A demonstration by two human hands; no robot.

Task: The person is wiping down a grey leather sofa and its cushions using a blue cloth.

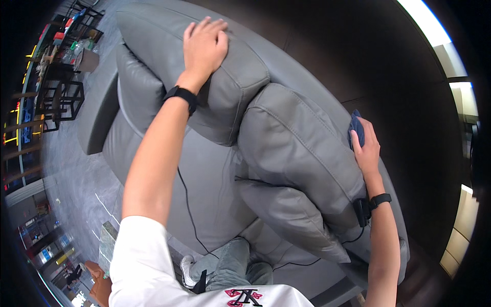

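Before me stands a grey leather sofa (199, 165) with plump back cushions. My left hand (205, 44) lies flat on top of the far back cushion (157, 30), fingers slightly apart and nothing in it. At the right, my right hand (367, 147) presses a dark blue cloth (356, 128) against the top rim of the sofa's backrest. The nearer back cushion (295, 142) sits between my two arms. A small black device (360, 212) with a cable rests beside my right wrist. Both wrists wear black bands.
Loose grey throw pillows (287, 203) lean on the backrest. A thin black cable (188, 195) runs across the seat, where my knee (230, 261) rests. A dark wall (356, 76) rises behind the sofa. Black stools (63, 99) and a waste bin (87, 60) stand at the left.
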